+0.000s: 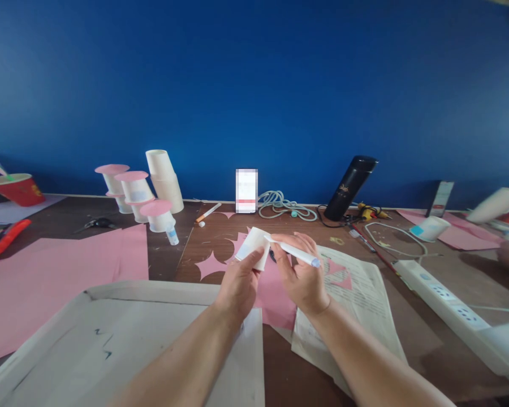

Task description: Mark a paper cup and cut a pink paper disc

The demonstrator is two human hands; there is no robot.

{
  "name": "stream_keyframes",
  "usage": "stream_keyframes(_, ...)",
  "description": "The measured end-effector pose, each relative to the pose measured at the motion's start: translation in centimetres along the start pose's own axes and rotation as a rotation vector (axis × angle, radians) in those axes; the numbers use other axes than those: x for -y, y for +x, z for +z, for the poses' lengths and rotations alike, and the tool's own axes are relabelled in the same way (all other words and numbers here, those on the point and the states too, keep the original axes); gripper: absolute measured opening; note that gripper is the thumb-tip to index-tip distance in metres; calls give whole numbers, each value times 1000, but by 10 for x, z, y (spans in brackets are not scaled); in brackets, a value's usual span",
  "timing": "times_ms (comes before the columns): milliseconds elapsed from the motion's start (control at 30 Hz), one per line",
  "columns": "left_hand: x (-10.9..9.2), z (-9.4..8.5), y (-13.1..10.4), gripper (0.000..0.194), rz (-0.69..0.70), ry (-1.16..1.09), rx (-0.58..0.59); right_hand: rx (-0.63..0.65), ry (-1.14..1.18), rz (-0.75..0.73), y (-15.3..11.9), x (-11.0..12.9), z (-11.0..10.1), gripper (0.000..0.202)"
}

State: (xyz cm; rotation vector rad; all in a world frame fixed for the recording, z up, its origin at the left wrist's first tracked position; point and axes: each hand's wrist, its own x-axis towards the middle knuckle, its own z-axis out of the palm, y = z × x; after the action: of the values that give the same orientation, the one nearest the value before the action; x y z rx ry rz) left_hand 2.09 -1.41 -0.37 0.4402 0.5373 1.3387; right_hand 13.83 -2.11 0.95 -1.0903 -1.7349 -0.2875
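My left hand (238, 280) grips a white paper cup (253, 246) lying on its side, just above the table. My right hand (301, 271) holds a white pen-like stick (294, 252) whose tip touches the cup's upper edge. Under both hands lies pink paper (274, 291) with star-shaped cut-outs. A printed sheet (360, 299) sits to the right of my right hand.
White cups with pink lids (133, 189) stand at the back left beside a small glue bottle (172, 234). Scissors (95, 224), a large pink sheet (55, 277), a white tray (110, 339), a black flask (351, 186), cables (282, 204), a power strip (447, 305).
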Motion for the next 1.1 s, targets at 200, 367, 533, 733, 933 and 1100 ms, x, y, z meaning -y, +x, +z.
stream_keyframes(200, 0, -1, 1, 36, -10, -13, 4, 2, 5, 0, 0, 0, 0, 15)
stream_keyframes(367, 0, -2, 1, 36, -5, -21, -19, 5, 11, -3, 0, 0, 0, 15)
stream_keyframes(533, 0, -4, 2, 34, -10, -37, -28, 2, 14, -3, -1, -1, 0, 14)
stream_keyframes(733, 0, -5, 3, 30, -28, -29, -60, 9, 2, -7, -1, -1, 0, 14)
stream_keyframes(933, -2, -3, 2, 26, -47, -57, -107, 1, -2, -7, -1, -1, 1, 13)
stream_keyframes(1100, -4, -1, 2, 25, -61, -60, -127, 6, 3, -8, 0, -1, 1, 14)
